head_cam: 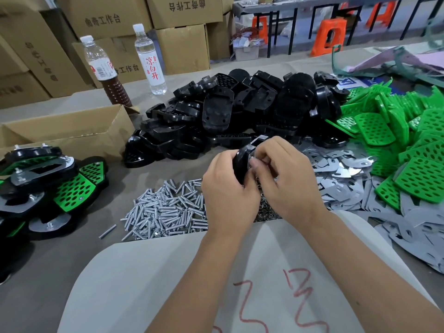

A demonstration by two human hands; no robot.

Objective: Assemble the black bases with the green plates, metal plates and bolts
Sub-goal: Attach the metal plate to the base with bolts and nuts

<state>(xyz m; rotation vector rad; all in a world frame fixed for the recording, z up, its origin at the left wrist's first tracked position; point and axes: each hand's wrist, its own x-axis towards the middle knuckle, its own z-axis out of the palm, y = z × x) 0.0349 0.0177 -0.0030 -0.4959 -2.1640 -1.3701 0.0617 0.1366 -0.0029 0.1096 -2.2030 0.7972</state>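
Head view, left hand [228, 188]: we curl it round a black base [240, 162], held up on edge above the table's middle.
Right hand [286, 179]: our bent fingers pinch something small against the base; we cannot tell what.
Bolts [168, 210]: piled just left of our hands.

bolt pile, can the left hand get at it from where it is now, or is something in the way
Probably not right away: the bolt pile lies open just beside the left hand, but that hand grips the black base.
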